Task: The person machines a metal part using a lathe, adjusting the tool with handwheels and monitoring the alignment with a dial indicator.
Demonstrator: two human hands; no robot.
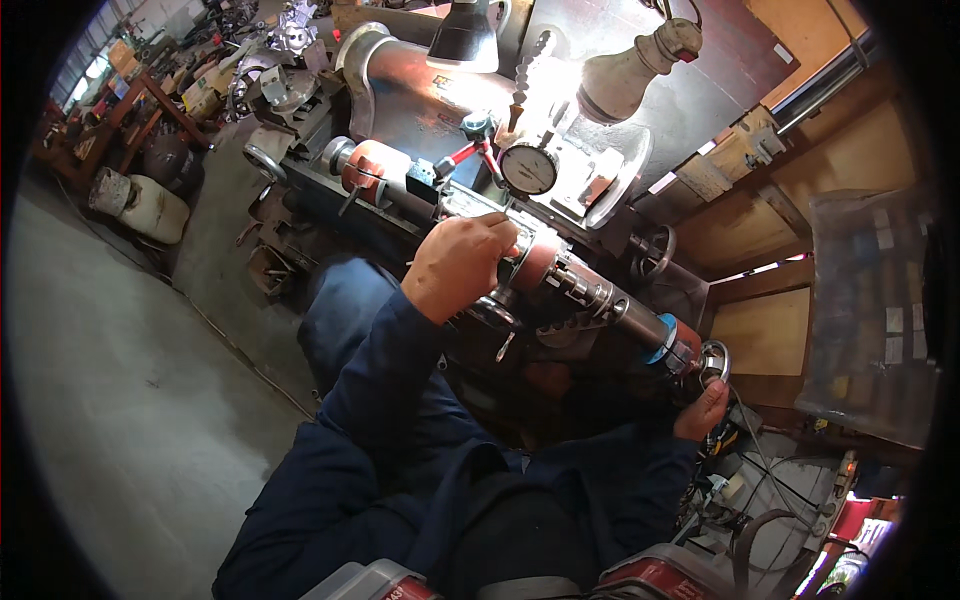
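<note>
Fingers of the left hand [462,265] are wrapping the shaft [585,290], hiding it; right hand [700,410] is cupping its handwheel [714,360], grip unclear.

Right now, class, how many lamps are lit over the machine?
2. A dark-shaded lamp hangs at top centre; a pale-shaded lamp sits to its right, above the dial gauge. Others may be hidden beyond the frame.

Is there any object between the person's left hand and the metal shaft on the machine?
Nothing visible: the left hand already rests on the shaft, below the dial gauge. The right hand touches its far end.
</note>
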